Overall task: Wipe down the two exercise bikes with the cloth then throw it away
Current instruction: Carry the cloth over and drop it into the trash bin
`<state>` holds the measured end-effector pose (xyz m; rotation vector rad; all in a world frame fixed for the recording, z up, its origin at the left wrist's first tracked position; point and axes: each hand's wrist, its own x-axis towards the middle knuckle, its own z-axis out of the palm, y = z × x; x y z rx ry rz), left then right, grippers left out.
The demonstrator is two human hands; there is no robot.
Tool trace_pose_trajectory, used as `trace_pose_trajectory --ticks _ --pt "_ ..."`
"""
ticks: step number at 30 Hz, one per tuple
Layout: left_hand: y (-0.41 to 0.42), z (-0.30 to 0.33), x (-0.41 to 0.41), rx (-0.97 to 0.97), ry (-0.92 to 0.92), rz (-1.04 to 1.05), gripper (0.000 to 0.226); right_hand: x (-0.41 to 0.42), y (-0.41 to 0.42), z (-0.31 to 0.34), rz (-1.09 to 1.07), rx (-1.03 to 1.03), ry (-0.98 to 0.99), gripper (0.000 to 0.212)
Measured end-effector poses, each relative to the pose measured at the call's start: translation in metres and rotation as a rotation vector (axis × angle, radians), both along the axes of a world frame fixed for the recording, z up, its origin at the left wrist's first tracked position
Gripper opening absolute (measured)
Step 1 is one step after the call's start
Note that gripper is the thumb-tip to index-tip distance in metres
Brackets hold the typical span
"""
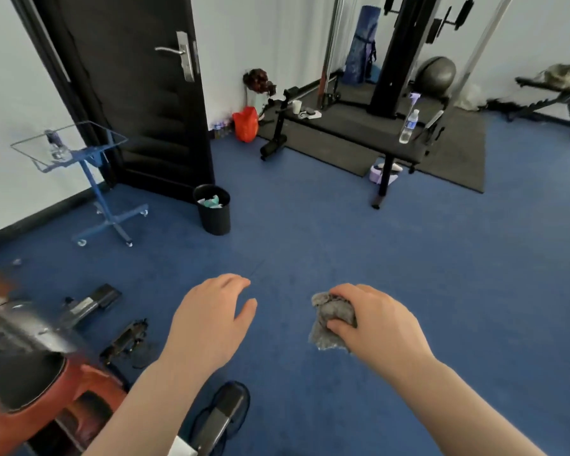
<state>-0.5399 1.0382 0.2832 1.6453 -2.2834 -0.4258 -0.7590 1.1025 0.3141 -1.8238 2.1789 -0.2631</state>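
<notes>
A blue floor point(343, 232) is seen, partly covered by a dark mat point(454, 159) — on the bare blue part a black waste bin point(213, 209), a wheeled blue stand point(106, 205) and a red-and-black exercise bike point(46, 390) are set.

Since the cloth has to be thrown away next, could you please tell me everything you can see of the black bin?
The black bin is a small round container with smooth, plastic-looking walls that taper slightly downward. It stands upright and lidless on the blue floor, just in front of the dark door. Crumpled pale and greenish waste sits inside, near its rim. Neither hand touches it; it stands well beyond them.
</notes>
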Motion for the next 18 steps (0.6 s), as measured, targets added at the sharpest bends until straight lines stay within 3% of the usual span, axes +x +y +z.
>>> trace_pose_trajectory --ticks 8,18 --pt "-0.070 -0.002 -0.038 0.032 0.011 0.227 0.041 -0.037 -0.139 0.003 0.271 0.002 -0.022 0.025" --pt "-0.244 -0.010 -0.017 0.038 -0.039 0.471 0.042 -0.023 -0.358 -0.004 0.475 -0.025 -0.011 0.027"
